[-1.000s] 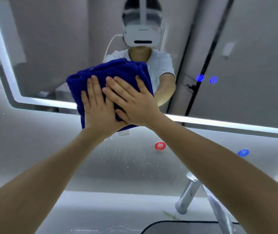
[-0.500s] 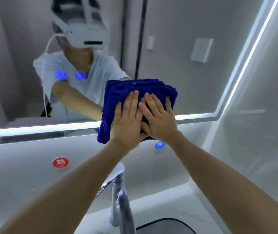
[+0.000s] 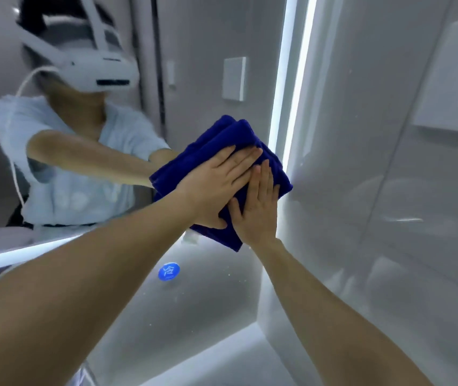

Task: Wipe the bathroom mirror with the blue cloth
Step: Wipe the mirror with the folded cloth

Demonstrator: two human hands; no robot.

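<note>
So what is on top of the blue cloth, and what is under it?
Both hands lie flat on the blue cloth: the left hand partly overlaps the right hand. Under the cloth is the mirror, near its lit right edge; the glass beneath is covered.

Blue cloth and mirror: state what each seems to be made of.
Blue cloth: apparently plush microfibre or terry, matte; its thick folded layers look fuzzy. Mirror: glossy glass, reflecting the person; a lit strip runs along its edge.

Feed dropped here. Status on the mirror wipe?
Left hand, right hand flat on blue cloth. Cloth pressed on mirror, lower right corner. Nothing in the way.
</note>
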